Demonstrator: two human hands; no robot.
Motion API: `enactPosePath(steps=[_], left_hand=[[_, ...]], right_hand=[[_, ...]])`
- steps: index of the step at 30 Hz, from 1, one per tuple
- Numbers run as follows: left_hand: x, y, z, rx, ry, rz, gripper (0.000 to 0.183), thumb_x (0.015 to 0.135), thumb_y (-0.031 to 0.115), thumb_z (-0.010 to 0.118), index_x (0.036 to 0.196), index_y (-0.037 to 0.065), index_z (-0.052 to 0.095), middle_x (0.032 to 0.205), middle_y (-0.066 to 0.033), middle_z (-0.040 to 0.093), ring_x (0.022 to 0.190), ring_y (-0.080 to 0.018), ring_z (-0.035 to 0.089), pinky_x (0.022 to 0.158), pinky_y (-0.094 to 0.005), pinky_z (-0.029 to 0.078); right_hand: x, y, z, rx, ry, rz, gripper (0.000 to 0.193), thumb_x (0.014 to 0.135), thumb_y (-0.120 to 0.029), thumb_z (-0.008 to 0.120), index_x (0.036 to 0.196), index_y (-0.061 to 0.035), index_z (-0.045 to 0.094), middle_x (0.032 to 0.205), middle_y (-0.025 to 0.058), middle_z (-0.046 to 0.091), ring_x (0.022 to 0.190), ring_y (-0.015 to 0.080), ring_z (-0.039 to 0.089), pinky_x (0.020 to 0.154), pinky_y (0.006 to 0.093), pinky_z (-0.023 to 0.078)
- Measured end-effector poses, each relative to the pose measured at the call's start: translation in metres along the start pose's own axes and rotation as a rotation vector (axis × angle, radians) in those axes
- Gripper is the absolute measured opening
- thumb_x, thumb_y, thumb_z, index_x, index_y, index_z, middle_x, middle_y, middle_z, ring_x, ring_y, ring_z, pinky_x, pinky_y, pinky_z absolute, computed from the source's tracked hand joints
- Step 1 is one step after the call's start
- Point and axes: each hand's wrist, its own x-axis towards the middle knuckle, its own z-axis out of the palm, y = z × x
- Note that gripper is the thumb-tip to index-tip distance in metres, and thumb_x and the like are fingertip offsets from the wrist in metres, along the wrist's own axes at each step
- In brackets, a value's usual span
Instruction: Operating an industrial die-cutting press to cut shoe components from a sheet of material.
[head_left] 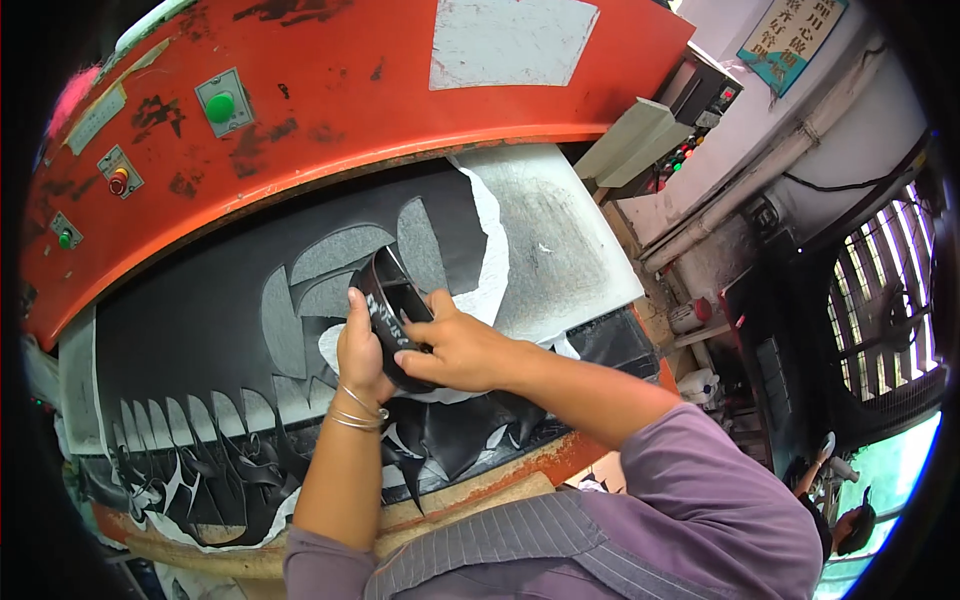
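A dark metal cutting die (384, 322), a hollow curved frame with white marks on its wall, is held tilted between both my hands. My left hand (360, 352) is closed along its left side, thumb up against the wall. My right hand (462, 348) grips the right side, with fingers reaching into its hollow; whether they touch a cut piece in there is hidden. Beneath lies a black sheet (170, 285) of leather-like material, with several curved cut-outs (345, 250) showing grey. Torn black scraps (455, 432) hang along its near edge.
A red press beam (350, 95) with a green button (220, 107) spans the far side. The pale cutting board (565, 240) shows at right, beside white backing (487, 245). A control box (650, 150) stands beyond it. Another person (852, 525) is at the far right.
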Motion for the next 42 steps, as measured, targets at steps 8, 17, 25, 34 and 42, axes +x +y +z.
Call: enactPosePath(steps=[8,17,25,34,42], left_hand=[[0.002,0.024,0.012,0.654,0.307,0.04,0.05,0.084,0.027,0.068,0.122,0.002,0.046,0.073,0.0017,0.051,0.055,-0.0063,0.044,0.049,-0.0222,0.04],[0.077,-0.007,0.016,1.252,0.085,0.077,0.057,0.079,0.03,0.059,0.118,-0.009,0.045,0.12,-0.0273,0.054,0.115,-0.0373,0.052,0.1,-0.0433,0.037],[0.091,-0.016,0.015,1.553,-0.205,0.215,0.048,0.083,0.028,0.055,0.122,0.0,0.049,0.123,-0.0151,0.051,0.126,-0.0311,0.041,0.112,-0.0548,0.0],[0.098,-0.008,0.019,1.393,-0.16,0.141,0.033,0.079,0.025,0.054,0.106,0.008,0.049,0.134,-0.013,0.051,0.127,-0.0295,0.043,0.112,-0.0524,-0.001],[0.1,-0.003,0.016,1.3,-0.196,0.017,0.036,0.073,0.024,0.053,0.105,0.007,0.051,0.144,-0.0204,0.042,0.142,-0.0242,0.023,0.112,-0.0426,-0.012]], right_hand=[[0.034,0.036,-0.044,-0.256,0.221,0.427,0.054,0.078,-0.041,0.059,0.124,-0.0133,0.058,0.12,0.0319,0.043,0.098,0.0467,0.059,0.089,0.0449,0.049],[0.067,0.077,-0.048,-0.342,0.34,0.599,0.082,0.077,-0.046,0.067,0.139,-0.0026,0.036,0.125,0.0293,0.046,0.104,0.0419,0.059,0.087,0.0453,0.05],[0.01,0.136,-0.042,-0.257,0.442,0.088,0.093,0.076,-0.032,0.074,0.144,0.0054,0.023,0.135,0.0076,0.054,0.126,0.0276,0.04,0.104,0.042,0.023],[0.011,0.138,-0.049,-0.243,0.478,0.004,0.091,0.074,-0.038,0.075,0.145,-0.0021,0.031,0.128,0.0143,0.055,0.124,0.0275,0.042,0.101,0.0385,0.025],[0.013,0.144,-0.049,-0.295,0.513,-0.054,0.086,0.075,-0.033,0.074,0.142,0.0019,0.033,0.126,0.0057,0.06,0.123,0.0238,0.043,0.1,0.0386,0.027]])
